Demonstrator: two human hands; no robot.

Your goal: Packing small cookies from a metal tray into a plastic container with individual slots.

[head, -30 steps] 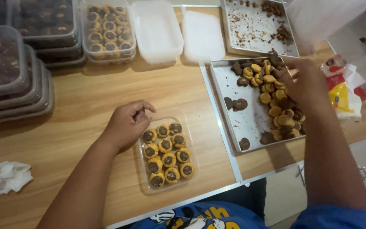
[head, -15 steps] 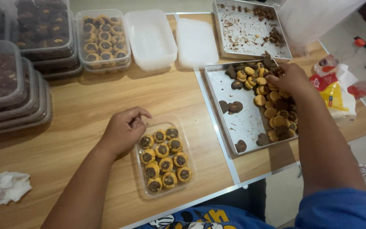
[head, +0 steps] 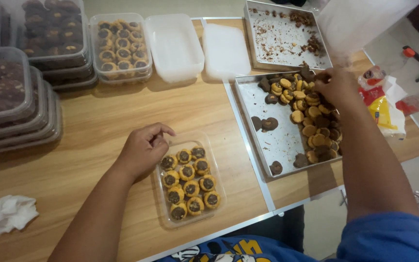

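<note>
Your right hand (head: 335, 86) sits over the far end of the metal baking tray (head: 267, 145), fingers curled down into the heap of loose cookies (head: 311, 121); whether it already pinches one you cannot tell, since the fingertips are buried among them. Your left hand (head: 144, 150) rests loosely curled and empty on the table (head: 98, 116), its fingertips touching the far-left corner of the clear plastic container (head: 190, 182).

The relation that counts: from your right hand, that container lies at about 8 o'clock, well apart, across the tray's bare left half. Its long axis runs roughly 12 to 6, tilted slightly. Three columns of chocolate-centred cookies (head: 190, 182) fill most of it; the open gap is at its 12 o'clock end, just beside your left hand's fingers.
</note>
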